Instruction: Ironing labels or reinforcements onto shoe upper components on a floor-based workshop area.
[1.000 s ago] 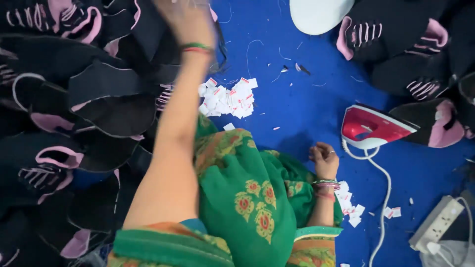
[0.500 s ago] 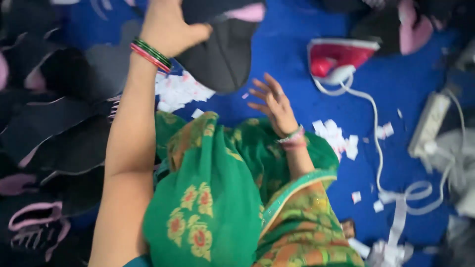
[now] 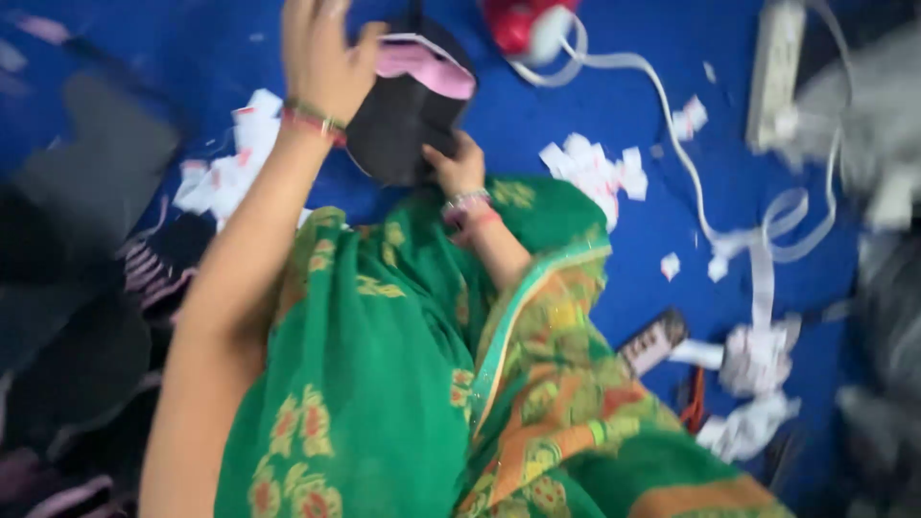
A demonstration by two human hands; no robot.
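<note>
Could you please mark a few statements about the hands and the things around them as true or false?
1. Both hands hold the black piece with pink trim. True: the left hand grips its upper edge and the right hand its lower edge.
2. The floor covering is red. False: it is blue.
3. The left wrist is bare. False: it wears bangles.
4. White paper scraps lie on the blue covering to the right of the hands. True.
5. The red iron rests in the person's lap. False: it sits on the covering at the top of the view, with its white cord trailing away.
</note>
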